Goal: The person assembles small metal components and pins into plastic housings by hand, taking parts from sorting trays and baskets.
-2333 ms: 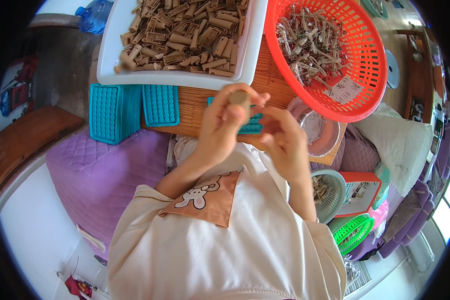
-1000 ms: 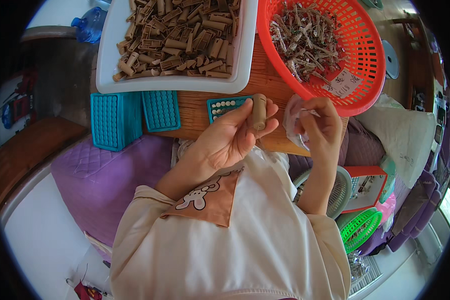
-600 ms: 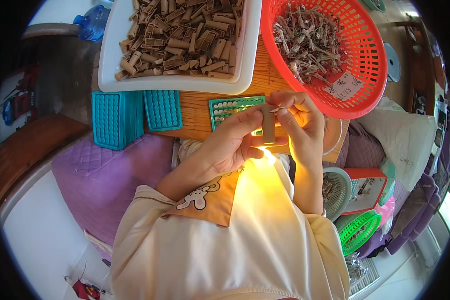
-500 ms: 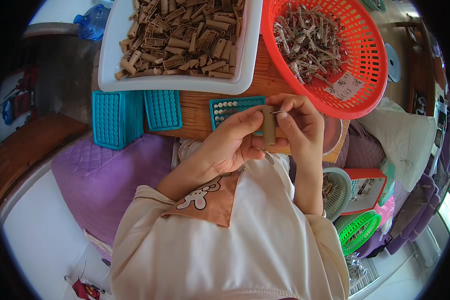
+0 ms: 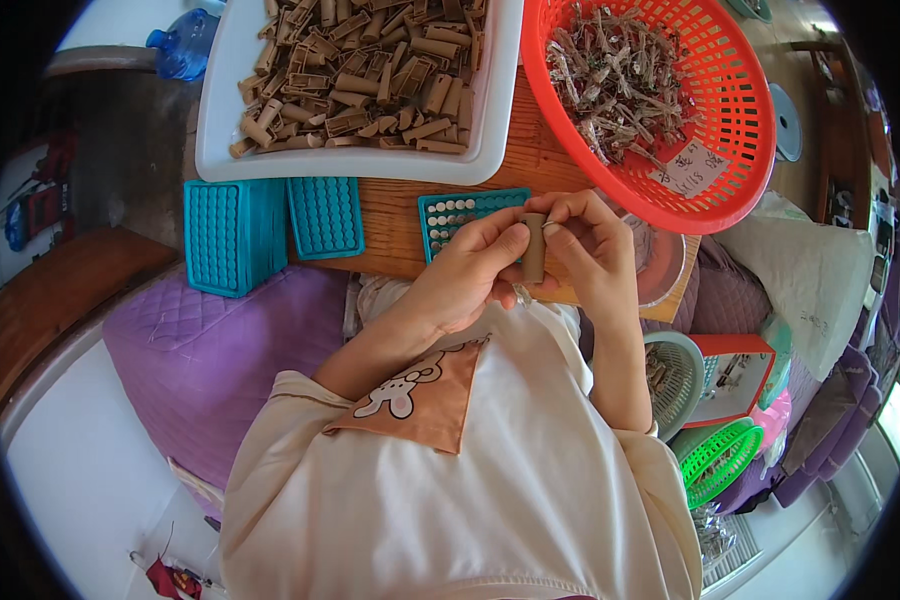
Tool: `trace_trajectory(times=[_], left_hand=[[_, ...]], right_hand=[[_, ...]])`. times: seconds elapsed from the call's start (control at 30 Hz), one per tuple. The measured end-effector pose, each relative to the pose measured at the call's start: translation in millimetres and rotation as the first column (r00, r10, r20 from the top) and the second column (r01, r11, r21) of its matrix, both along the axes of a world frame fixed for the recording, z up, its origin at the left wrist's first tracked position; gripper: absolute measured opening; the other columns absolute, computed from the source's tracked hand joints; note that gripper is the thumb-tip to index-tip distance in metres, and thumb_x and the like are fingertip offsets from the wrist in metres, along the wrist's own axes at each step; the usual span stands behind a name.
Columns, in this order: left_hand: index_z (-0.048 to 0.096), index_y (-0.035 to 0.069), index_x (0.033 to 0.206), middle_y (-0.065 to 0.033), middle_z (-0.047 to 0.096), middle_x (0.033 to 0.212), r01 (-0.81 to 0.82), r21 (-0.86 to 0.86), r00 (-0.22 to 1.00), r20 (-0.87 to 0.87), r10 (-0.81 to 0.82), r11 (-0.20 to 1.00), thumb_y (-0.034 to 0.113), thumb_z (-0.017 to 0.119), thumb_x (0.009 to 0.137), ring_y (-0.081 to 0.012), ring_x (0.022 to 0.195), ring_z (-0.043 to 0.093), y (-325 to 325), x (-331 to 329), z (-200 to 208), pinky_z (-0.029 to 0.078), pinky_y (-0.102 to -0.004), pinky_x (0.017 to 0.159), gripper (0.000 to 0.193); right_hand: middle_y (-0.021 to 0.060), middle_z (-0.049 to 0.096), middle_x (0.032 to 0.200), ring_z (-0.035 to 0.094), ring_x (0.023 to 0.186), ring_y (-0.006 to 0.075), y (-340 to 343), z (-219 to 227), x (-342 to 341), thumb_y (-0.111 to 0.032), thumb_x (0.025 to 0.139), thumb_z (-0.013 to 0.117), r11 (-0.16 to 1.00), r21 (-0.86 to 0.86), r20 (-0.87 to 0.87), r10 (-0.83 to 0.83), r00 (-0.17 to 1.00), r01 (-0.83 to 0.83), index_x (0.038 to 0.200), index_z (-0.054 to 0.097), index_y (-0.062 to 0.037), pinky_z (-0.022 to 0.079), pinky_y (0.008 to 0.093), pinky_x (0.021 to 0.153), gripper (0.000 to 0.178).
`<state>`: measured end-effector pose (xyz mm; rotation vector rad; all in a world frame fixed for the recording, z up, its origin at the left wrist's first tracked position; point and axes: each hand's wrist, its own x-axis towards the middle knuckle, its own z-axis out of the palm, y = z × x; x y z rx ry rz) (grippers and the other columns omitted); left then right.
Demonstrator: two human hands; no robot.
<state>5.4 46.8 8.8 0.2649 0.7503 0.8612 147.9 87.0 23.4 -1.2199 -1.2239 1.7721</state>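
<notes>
Gripping tube (image 5: 534, 252) with left hand (image 5: 467, 268) fingers; right hand (image 5: 598, 248) fingers pinched at its 1 o'clock edge, contents unclear. Tray (image 5: 501, 202) at 10.

A small workshop (homely, with its purple quilted seat (image 5: 220, 350)): white tub (image 5: 360, 168), brown parts (image 5: 360, 85), stacked teal trays (image 5: 235, 238).

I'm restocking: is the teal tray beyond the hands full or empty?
Teal tray partly filled: white discs at left, upper right bare; left hand hides some.
</notes>
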Motion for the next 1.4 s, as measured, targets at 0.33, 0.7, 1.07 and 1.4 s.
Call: trace_trajectory(times=[0.33,0.7,1.07,1.4], left_hand=[[0.035,0.003,0.121,-0.0013,0.055,0.084,0.003,0.078,1.000,-0.011,-0.002,0.997,0.025,0.037,0.090,-0.0080,0.070,0.059,5.8,0.4,10.2,0.040,-0.0165,0.039,0.038],[0.039,0.003,0.113,-0.0028,0.054,0.083,-0.051,0.068,0.998,-0.036,0.053,0.996,0.024,0.035,0.091,-0.0086,0.069,0.059,3.9,2.0,6.4,0.040,-0.0173,0.042,0.031],[0.056,0.009,0.092,-0.0111,0.046,0.108,0.112,0.895,0.647,-0.396,0.652,0.432,0.002,0.064,0.069,-0.0323,0.113,0.040,-2.1,-3.6,4.5,0.037,-0.0376,0.088,0.026],[0.043,0.002,0.110,-0.0136,0.041,0.108,-0.030,0.985,0.630,-0.115,0.768,0.172,0.036,0.074,0.056,-0.0311,0.107,0.042,-16.6,4.1,-21.2,0.038,-0.0383,0.086,0.072]], right_hand=[[0.0121,0.056,0.096,0.054,0.078,0.0119,0.6,-4.3,6.3,0.006,0.078,0.047,0.962,0.272,-0.098,0.013,0.995,0.014,0.084,0.047,0.0012,0.046,0.0228,0.066,0.008],[0.0097,0.060,0.089,0.053,0.070,0.0112,2.9,-13.7,1.7,0.003,0.080,0.048,0.914,0.403,0.116,0.007,0.993,-0.053,0.080,0.049,0.0001,0.044,0.0211,0.062,0.002],[0.0057,0.050,0.086,0.049,0.078,0.0118,-5.6,5.3,9.8,-0.047,0.083,0.043,0.963,-0.232,-0.392,0.039,0.919,-0.140,0.086,0.048,-0.0021,0.039,0.0239,0.070,0.045],[0.0033,0.048,0.083,0.047,0.080,0.0146,-21.1,16.1,-3.9,-0.039,0.082,0.051,0.974,-0.076,-0.527,0.141,0.838,-0.211,0.101,0.047,-0.0024,0.036,0.0281,0.073,0.041]])
